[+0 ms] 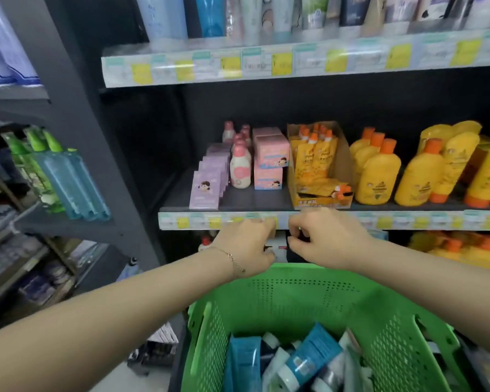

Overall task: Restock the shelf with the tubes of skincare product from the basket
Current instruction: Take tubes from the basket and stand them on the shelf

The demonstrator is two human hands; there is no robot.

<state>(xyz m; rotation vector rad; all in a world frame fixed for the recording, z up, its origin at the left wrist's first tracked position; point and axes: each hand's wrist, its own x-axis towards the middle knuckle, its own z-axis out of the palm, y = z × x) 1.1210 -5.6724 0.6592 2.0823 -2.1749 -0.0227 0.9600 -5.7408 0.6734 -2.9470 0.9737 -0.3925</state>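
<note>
A green plastic basket (294, 292) sits low in front of me and holds several blue, white and dark skincare tubes (309, 360). Both hands reach past its far rim into the lower shelf, just under the labelled edge of the middle shelf (238, 222). My left hand (246, 244), with a thin bracelet on the wrist, curls around a white tube (276, 246). My right hand (323, 239) is close beside it, fingers pinched on a dark tube (294, 253). Most of both tubes is hidden behind my fingers.
The middle shelf carries purple boxes (207, 182), pink bottles and boxes (266, 159) and yellow bottles with orange caps (379, 174). Tall tubes (210, 15) line the top shelf. Green and blue bottles (63, 171) stand on the unit at my left.
</note>
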